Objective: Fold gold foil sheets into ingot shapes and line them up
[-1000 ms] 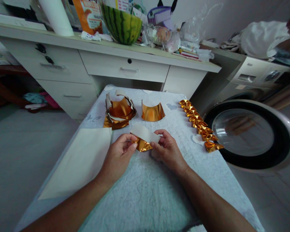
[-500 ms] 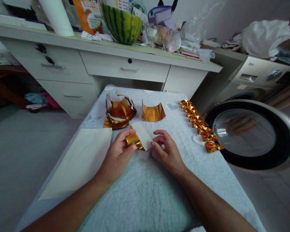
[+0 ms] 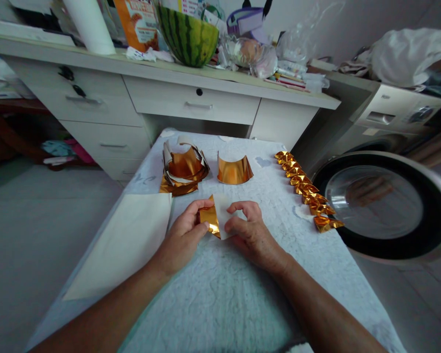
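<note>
A small gold foil piece with a pale backing [image 3: 209,219] is between my hands, partly folded. My left hand [image 3: 185,235] pinches its gold left end between thumb and fingers. At the pale right part, my right hand [image 3: 250,230] has its thumb and forefinger bent against the surface; its other fingers are curled and partly hidden. Beyond them stands a curved gold sheet [image 3: 235,170]. To its left, a stack of curled gold sheets [image 3: 185,166] rests on the table. A row of several folded gold pieces [image 3: 302,185] runs down the right side.
White paper sheets [image 3: 125,240] lie at the left of the cloth-covered table [image 3: 206,304]. A cabinet [image 3: 191,100] stands behind, with half a watermelon [image 3: 187,37] on top. An open washing machine door [image 3: 380,203] is at the right.
The foil piece has turned more upright and shifted slightly right. My right hand has moved in over its pale part, fingers more bent. The view has shifted slightly.
</note>
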Demonstrator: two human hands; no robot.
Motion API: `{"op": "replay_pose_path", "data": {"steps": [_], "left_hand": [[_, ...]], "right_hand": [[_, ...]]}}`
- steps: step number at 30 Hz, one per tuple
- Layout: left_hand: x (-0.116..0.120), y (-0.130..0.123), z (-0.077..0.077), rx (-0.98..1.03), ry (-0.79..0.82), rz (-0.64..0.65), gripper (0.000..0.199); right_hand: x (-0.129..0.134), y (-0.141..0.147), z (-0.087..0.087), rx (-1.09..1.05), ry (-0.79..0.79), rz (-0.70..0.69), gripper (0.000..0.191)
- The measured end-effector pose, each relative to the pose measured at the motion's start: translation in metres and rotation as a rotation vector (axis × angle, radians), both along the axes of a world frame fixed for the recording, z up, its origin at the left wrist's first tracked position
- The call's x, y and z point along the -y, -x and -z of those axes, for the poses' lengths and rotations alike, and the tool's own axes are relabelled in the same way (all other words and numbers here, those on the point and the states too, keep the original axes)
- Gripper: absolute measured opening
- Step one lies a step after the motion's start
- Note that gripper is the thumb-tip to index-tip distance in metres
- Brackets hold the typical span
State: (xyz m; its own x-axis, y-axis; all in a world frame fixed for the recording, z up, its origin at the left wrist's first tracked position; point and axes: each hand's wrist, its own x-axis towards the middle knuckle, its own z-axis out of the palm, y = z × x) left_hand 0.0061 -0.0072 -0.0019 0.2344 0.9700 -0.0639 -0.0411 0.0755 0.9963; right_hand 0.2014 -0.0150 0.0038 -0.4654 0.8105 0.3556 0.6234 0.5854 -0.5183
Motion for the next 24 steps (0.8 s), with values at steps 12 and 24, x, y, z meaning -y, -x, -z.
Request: {"op": "replay_pose_path", "data": {"steps": [12,24], "left_hand": [[-0.0047,-0.0020,0.0029,-0.613,-0.484,-0.014,0.038],[-0.0013,0.0023,0.0020,-0.963,-0.516,0.072,0.009]], "right_hand": [[-0.0002,0.0061,-0.0022,0.041,0.090,-0.177,0.012],[-0.0049,0.0045,0.0005,-0.013,0.165,-0.201,0.012]]}}
